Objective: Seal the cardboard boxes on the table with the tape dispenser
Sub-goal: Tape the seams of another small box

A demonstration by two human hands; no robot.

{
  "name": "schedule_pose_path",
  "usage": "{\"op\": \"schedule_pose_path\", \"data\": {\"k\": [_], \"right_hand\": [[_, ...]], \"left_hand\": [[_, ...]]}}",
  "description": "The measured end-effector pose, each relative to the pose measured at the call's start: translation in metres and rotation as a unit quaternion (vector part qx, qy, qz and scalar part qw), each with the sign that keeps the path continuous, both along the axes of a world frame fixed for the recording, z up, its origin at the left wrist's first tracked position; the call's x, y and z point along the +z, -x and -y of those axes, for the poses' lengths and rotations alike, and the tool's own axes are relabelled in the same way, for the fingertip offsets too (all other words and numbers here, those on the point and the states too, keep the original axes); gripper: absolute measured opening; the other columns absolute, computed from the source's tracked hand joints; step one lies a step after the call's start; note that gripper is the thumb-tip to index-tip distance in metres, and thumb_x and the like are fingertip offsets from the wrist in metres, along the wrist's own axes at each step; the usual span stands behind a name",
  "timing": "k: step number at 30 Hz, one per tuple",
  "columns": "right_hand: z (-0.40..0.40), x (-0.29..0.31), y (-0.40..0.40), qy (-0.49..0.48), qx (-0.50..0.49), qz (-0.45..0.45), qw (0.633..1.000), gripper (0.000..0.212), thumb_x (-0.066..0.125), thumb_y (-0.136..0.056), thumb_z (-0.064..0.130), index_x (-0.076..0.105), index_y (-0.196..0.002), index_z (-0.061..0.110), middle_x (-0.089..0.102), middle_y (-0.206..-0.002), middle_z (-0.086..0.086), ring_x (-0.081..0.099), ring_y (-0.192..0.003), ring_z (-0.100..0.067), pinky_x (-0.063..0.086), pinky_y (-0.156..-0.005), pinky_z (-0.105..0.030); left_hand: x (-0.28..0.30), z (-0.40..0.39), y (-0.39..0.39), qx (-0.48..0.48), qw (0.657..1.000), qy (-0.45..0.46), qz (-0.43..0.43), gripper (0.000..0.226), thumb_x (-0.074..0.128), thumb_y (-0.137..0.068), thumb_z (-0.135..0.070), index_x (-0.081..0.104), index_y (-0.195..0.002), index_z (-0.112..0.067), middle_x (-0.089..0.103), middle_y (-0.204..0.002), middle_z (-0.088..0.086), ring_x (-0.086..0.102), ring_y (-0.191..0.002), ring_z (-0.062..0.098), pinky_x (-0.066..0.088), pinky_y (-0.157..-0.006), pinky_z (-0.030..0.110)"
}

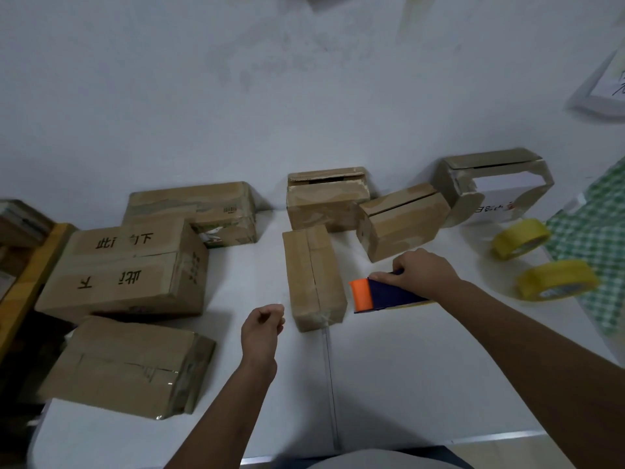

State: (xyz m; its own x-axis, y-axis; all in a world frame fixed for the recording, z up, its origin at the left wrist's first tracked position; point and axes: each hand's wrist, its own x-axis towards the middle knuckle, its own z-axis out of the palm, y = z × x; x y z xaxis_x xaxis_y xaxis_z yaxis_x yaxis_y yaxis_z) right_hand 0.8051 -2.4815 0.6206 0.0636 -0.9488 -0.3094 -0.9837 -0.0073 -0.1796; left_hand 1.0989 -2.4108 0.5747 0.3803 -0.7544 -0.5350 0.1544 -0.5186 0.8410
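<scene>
Dispenser (378,294), navy body, orange roller, beside taped box (313,277)

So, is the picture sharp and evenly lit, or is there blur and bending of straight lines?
Head view: soft overall, and the left hand is smeared; the tape dispenser in the right hand is clearer. Wide-angle bending shows at the edges, where the far right box looks bowed. The light is dim and bluish, darker at the left edge, with faint shadows and no strong glare on the table.

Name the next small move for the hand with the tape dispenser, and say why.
Probably swing the tape dispenser, gripped by the right hand, left onto the narrow box beside it: its top seam looks untaped, and the left hand hovers free to steady it.
</scene>
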Motion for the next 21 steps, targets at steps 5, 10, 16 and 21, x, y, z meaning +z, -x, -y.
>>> {"op": "schedule_pose_path", "data": {"k": [5,10,16,21], "right_hand": [[0.003,-0.004,-0.001,-0.001,0.0,0.009,1.0,0.064,0.042,-0.075,0.085,0.052,-0.058,0.024,0.055,-0.06,0.003,0.055,-0.059,-0.011,0.034,-0.052,-0.022],[0.002,-0.011,0.002,-0.002,0.006,0.004,1.0,0.063,0.04,-0.077,0.084,0.057,-0.065,0.025,0.059,-0.065,0.004,0.057,-0.061,-0.009,0.037,-0.055,-0.021],[0.005,-0.014,0.003,-0.015,0.013,0.016,1.0,0.062,0.04,-0.079,0.082,0.059,-0.067,0.024,0.059,-0.065,0.005,0.058,-0.063,-0.009,0.04,-0.059,-0.022],[0.008,-0.017,0.0,-0.023,0.022,0.006,0.999,0.061,0.04,-0.079,0.082,0.057,-0.067,0.026,0.058,-0.067,0.005,0.057,-0.064,-0.009,0.038,-0.057,-0.022]], "left_hand": [[-0.005,0.0,0.001,0.017,1.0,-0.013,0.002,0.008,0.066,-0.093,-0.012,0.068,-0.098,-0.006,0.067,-0.096,0.006,0.063,-0.084,0.017,0.051,-0.081,0.025],[-0.012,0.0,0.007,0.024,0.999,-0.032,0.002,0.015,0.069,-0.092,-0.021,0.066,-0.097,-0.007,0.066,-0.089,0.005,0.061,-0.082,0.016,0.049,-0.081,0.028],[-0.015,0.003,0.011,0.026,0.998,-0.045,0.025,0.021,0.068,-0.093,-0.026,0.063,-0.096,-0.006,0.062,-0.088,0.007,0.058,-0.079,0.018,0.048,-0.078,0.029],[-0.018,0.005,0.014,-0.016,0.997,-0.061,0.044,0.036,0.077,-0.084,-0.036,0.058,-0.101,-0.01,0.06,-0.095,0.002,0.057,-0.087,0.017,0.049,-0.084,0.033]]}}
